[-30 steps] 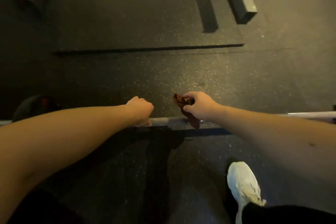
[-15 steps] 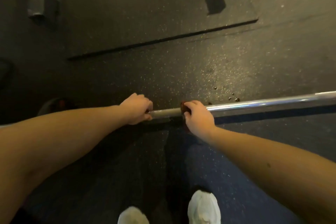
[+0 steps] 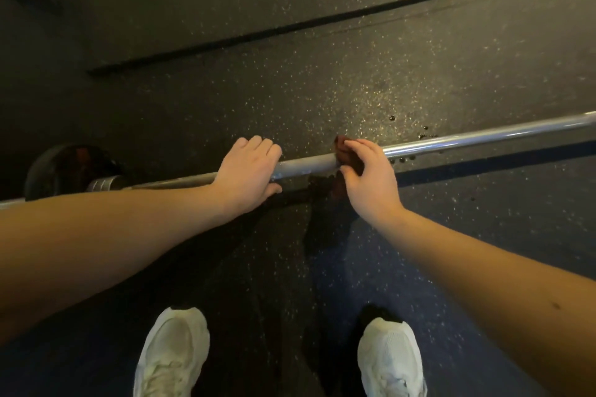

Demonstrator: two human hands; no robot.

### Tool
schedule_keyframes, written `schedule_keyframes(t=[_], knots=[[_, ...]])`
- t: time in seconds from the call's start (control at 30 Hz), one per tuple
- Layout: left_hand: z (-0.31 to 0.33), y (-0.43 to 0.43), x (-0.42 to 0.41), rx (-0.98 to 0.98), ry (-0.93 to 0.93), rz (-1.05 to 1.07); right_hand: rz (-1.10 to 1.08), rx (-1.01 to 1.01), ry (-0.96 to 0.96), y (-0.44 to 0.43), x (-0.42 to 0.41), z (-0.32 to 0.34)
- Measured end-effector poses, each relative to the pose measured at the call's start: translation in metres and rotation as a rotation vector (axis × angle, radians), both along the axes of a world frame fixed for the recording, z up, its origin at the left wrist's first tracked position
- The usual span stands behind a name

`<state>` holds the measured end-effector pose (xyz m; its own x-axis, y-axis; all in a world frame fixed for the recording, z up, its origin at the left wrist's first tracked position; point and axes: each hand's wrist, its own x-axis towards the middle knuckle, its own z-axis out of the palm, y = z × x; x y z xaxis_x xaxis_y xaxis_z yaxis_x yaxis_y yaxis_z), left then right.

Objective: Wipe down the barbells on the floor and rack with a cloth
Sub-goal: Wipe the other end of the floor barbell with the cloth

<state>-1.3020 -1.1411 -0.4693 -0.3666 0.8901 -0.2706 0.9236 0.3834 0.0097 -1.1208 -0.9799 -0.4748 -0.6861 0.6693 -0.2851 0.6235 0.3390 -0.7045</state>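
1. Two grips sit on the barbell [image 3: 483,135], which lies low along the floor [image 3: 322,90] ahead of the shoes. The left grip [image 3: 248,171] curls round bare shaft, and the right grip [image 3: 371,177] clamps the dark cloth [image 3: 343,147] onto it.
2. Its long axis runs left to right, with the plate [image 3: 64,167] at the left end.
3. Most of the bare shaft stretches rightward from the cloth, nearer the right grip, so the wipe probably slides that way.

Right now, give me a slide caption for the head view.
Left hand grips the floor barbell while the right hand holds a dark cloth around its shaft.
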Motion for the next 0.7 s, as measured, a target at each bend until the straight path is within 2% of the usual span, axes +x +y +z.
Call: schedule_keyframes(t=[0.23, 0.43, 0.57, 0.7], knots=[[0.002, -0.005, -0.001, 0.043, 0.038, -0.050, -0.154, -0.073, 0.070, -0.013, -0.005, 0.007], [0.001, -0.004, -0.008, 0.067, 0.080, -0.215, -0.279, -0.063, 0.156, -0.020, 0.010, 0.011], [-0.001, -0.003, -0.011, 0.042, 0.025, -0.202, -0.313, -0.060, 0.158, -0.018, 0.011, 0.016], [-0.003, 0.000, -0.017, -0.008, -0.132, -0.108, -0.336, -0.068, 0.164, -0.022, 0.009, 0.016]])
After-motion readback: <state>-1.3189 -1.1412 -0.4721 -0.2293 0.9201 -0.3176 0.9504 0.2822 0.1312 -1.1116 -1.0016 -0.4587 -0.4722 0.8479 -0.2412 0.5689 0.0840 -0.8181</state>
